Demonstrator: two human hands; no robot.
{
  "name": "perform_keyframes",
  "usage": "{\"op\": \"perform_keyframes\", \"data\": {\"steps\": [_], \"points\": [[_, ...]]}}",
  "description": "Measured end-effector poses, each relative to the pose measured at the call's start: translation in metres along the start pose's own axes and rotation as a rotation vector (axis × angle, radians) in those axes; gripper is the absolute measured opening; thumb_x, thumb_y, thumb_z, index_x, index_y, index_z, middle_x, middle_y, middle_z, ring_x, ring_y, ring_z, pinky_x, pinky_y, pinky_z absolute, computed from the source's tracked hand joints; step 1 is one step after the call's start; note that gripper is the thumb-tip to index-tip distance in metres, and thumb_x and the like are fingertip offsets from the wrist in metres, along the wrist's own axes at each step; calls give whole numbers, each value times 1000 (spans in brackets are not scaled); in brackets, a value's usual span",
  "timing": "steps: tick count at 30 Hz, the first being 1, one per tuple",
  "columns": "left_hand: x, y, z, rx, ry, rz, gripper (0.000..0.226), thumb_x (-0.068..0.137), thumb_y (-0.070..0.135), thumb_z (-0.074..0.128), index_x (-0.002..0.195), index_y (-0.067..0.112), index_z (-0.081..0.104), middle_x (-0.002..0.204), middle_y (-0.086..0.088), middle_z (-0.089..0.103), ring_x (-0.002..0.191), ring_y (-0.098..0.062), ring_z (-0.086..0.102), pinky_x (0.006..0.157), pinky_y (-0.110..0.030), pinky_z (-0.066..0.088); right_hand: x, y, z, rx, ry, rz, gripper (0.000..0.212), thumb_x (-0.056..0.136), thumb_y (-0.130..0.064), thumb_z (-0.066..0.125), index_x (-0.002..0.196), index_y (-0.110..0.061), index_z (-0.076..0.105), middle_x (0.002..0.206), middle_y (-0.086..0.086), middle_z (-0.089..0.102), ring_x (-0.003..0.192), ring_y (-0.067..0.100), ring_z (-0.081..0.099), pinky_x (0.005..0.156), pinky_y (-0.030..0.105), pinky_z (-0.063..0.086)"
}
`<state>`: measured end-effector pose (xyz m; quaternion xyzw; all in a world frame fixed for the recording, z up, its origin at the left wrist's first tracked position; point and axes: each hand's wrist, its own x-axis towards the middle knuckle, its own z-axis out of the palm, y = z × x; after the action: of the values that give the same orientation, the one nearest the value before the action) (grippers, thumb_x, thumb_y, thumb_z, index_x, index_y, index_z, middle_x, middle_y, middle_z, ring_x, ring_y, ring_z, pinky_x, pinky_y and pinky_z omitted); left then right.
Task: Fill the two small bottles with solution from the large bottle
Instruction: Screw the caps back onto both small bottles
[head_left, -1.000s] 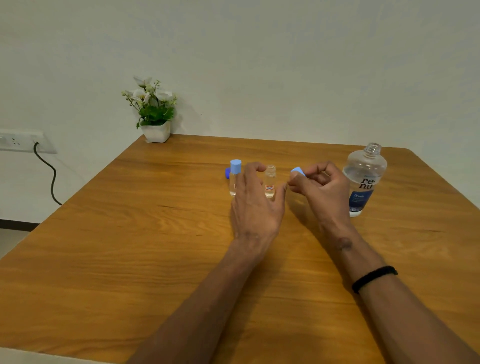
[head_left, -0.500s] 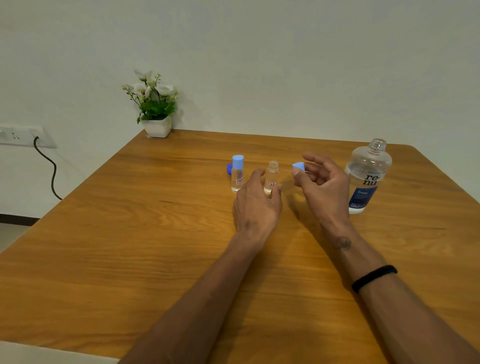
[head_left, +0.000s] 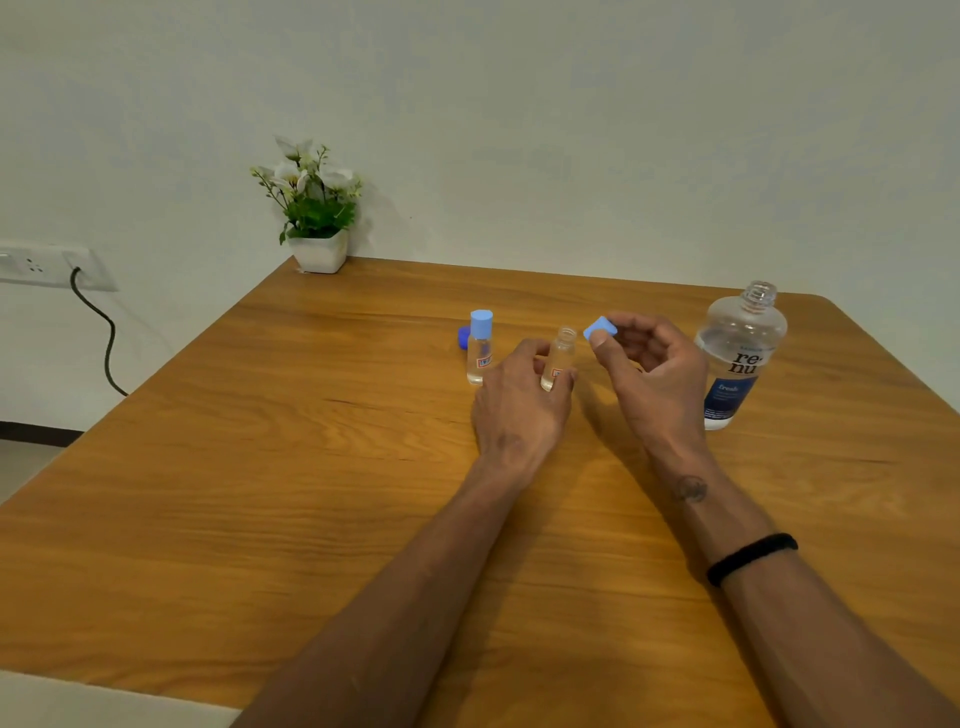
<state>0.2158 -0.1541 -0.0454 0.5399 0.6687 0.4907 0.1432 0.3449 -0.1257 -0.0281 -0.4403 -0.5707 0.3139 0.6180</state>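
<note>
Two small clear bottles stand on the wooden table (head_left: 260, 493). The left small bottle (head_left: 479, 353) wears a light blue cap. The right small bottle (head_left: 560, 358) is uncapped, and my left hand (head_left: 522, 405) grips its lower part between thumb and fingers. My right hand (head_left: 649, 369) pinches a light blue cap (head_left: 600, 328) just right of and above that bottle's mouth. The large clear bottle (head_left: 740, 358), labelled in blue, stands uncapped to the right of my right hand. A dark blue cap (head_left: 462, 338) lies behind the left small bottle.
A small potted plant (head_left: 314, 218) in a white pot stands at the table's far left corner against the wall. A wall socket (head_left: 52, 267) with a dark cable hangs to the left of the table. The table's right edge runs near the large bottle.
My left hand has slid lower on the uncapped small bottle, showing its neck. My right hand has lifted the light blue cap a little and its fingers have curled in again.
</note>
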Motion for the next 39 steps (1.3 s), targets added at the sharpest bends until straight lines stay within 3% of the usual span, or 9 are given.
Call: {"op": "perform_keyframes", "data": {"steps": [10, 16, 21, 24, 26, 30, 33, 36, 39], "points": [[-1, 2, -1, 15, -73, 101, 41, 93, 46, 74, 128, 26, 69, 112, 6, 78, 102, -11, 72, 76, -26, 50, 0, -2, -3, -86, -78, -45, 30, 94, -19, 82, 123, -20, 77, 112, -10, 78, 105, 6, 75, 86, 18, 59], [0, -2, 3, 35, -61, 147, 41, 92, 46, 72, 127, 25, 70, 111, 4, 78, 104, -14, 73, 83, -41, 61, -5, -5, 0, -227, -63, -84, 40, 93, -23, 82, 132, -23, 72, 111, -16, 72, 94, 7, 69, 72, 10, 55], [0, 0, 2, 16, -79, 189, 44, 94, 41, 73, 134, 22, 67, 116, 3, 77, 107, -13, 72, 86, -37, 61, -6, -7, -1, -250, -46, -84, 35, 91, -29, 85, 123, -23, 74, 101, -7, 72, 80, 4, 62, 65, 11, 53], [-1, 1, 1, 2, -81, 197, 44, 94, 44, 72, 132, 22, 68, 117, 2, 77, 106, -13, 73, 85, -36, 62, -6, -6, -1, -233, -25, -67, 40, 83, -37, 91, 116, -23, 74, 97, -6, 71, 79, 5, 61, 65, 14, 53], [-1, 1, 1, -9, -81, 180, 45, 94, 49, 71, 130, 22, 69, 115, 4, 78, 103, -12, 73, 83, -36, 62, -5, -8, -2, -213, -21, -52, 53, 80, -41, 93, 125, -25, 70, 108, -9, 72, 89, 5, 66, 70, 14, 56], [0, 1, 0, -72, -84, 145, 43, 91, 48, 74, 126, 23, 71, 110, 8, 78, 100, -5, 72, 81, -32, 62, -2, -14, -5, -46, -113, -11, 64, 91, -15, 84, 149, -21, 57, 124, -7, 75, 113, 2, 73, 81, 15, 59], [0, 0, 0, -78, -77, 143, 40, 91, 47, 76, 123, 23, 71, 107, 8, 78, 98, -4, 72, 78, -30, 60, -2, -13, -5, -43, -102, 2, 55, 92, -6, 81, 143, -15, 63, 112, -5, 78, 103, -2, 75, 76, 14, 59], [1, -2, 1, -52, -89, 163, 43, 92, 50, 74, 127, 25, 70, 109, 9, 78, 98, -3, 72, 80, -31, 61, 0, -8, -5, -93, -72, -14, 55, 84, -16, 91, 134, -16, 69, 108, -2, 77, 98, 7, 73, 82, 21, 62], [1, -3, 1, -43, -89, 165, 43, 93, 50, 72, 128, 26, 69, 113, 7, 77, 101, -5, 71, 81, -30, 60, 0, -9, -5, -90, -72, -10, 67, 78, -25, 96, 138, -19, 66, 114, -3, 75, 100, 5, 69, 79, 17, 59]]}}
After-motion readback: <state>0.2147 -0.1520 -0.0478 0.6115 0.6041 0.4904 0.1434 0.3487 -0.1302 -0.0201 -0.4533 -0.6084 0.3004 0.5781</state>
